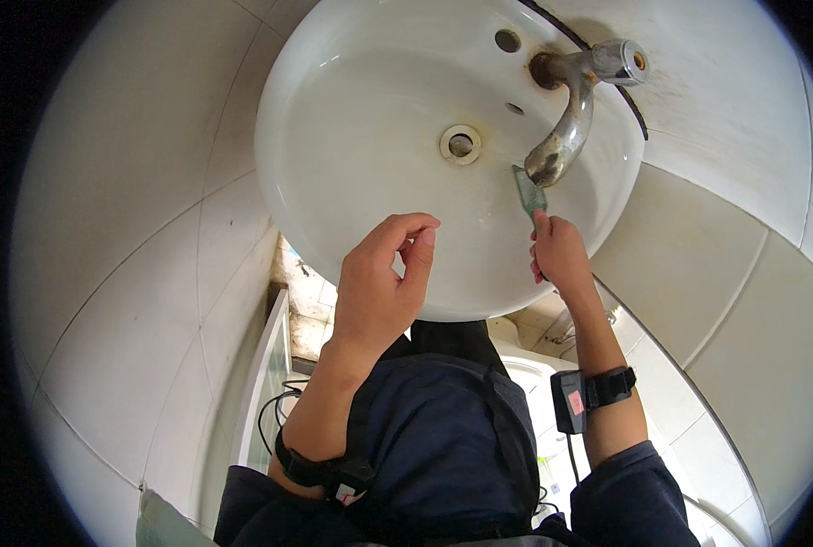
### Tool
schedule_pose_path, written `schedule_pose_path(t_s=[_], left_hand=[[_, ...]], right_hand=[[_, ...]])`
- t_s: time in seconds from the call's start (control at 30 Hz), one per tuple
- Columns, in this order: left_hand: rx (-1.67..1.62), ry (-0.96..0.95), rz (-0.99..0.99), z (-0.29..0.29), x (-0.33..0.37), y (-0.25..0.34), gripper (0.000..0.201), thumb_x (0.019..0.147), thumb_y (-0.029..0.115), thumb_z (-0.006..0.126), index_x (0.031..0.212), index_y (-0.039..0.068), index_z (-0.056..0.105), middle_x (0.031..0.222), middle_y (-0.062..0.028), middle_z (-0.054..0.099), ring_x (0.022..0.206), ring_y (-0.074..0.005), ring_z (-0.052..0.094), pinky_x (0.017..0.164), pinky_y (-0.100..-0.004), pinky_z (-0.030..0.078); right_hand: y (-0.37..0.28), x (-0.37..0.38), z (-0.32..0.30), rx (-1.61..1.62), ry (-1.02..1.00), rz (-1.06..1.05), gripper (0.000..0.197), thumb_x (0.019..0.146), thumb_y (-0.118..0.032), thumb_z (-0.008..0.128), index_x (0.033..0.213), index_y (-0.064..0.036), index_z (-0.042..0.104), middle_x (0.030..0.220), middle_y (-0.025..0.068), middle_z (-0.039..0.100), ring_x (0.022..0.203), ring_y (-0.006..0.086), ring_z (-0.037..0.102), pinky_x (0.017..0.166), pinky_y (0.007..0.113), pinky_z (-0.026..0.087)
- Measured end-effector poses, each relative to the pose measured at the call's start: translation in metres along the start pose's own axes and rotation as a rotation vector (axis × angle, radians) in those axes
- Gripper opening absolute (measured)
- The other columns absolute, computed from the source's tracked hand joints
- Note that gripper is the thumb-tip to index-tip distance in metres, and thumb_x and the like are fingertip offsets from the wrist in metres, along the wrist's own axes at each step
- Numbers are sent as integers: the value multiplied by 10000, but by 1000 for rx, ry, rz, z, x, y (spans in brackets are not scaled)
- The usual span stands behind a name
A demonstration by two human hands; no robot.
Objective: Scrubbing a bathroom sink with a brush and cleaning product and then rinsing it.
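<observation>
My right hand [561,251] is closed around the handle of a pale green, flat-headed brush [530,191]. The brush's head lies against the inner right side of the white sink [352,118], just below the mouth of the metal faucet [570,137]. Over the front left part of the basin hovers my left hand [383,283], its fingers curled and the thumb tip meeting the index finger. Nothing shows in that pinch.
A drain [461,144] with a pale ring sits mid-basin. Rust marks the faucet's base. Tiled walls [124,337] stand close on both sides. Each forearm wears a strapped black device [570,401] with a cable. A white-framed panel [265,374] is at the lower left.
</observation>
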State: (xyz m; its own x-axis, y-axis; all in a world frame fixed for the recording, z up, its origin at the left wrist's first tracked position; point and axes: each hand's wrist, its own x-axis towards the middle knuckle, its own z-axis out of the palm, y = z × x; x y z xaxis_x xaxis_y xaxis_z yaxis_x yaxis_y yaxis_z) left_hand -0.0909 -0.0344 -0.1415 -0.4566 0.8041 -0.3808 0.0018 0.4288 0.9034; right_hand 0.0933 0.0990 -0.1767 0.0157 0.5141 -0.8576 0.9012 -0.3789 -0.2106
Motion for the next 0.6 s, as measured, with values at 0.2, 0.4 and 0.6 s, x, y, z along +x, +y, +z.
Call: schedule_pose_path(t_s=[0.2, 0.4, 0.6], left_hand=[[84, -64, 24, 7, -1, 6, 139, 908, 112, 547, 996, 29, 616, 761, -25, 613, 637, -55, 504, 542, -205, 371], [122, -88, -19, -5, 2, 11, 143, 908, 116, 546, 989, 22, 617, 753, -19, 607, 627, -53, 478, 555, -204, 373], [156, -112, -53, 6, -9, 9, 149, 908, 118, 545, 997, 22, 617, 758, -19, 602, 656, -63, 497, 578, -210, 394]], right_hand=[[15, 13, 38, 18, -215, -218, 436, 964, -317, 383, 739, 37, 499, 530, 69, 474, 378, 179, 479, 394, 342, 436], [-7, 4, 23, 503, 67, 30, 421, 965, -276, 388, 745, 65, 503, 569, 133, 526, 396, 262, 543, 401, 375, 477], [-31, -4, 59, 637, -332, 22, 370, 963, -329, 396, 820, 4, 468, 602, 48, 456, 436, 167, 460, 400, 324, 423]])
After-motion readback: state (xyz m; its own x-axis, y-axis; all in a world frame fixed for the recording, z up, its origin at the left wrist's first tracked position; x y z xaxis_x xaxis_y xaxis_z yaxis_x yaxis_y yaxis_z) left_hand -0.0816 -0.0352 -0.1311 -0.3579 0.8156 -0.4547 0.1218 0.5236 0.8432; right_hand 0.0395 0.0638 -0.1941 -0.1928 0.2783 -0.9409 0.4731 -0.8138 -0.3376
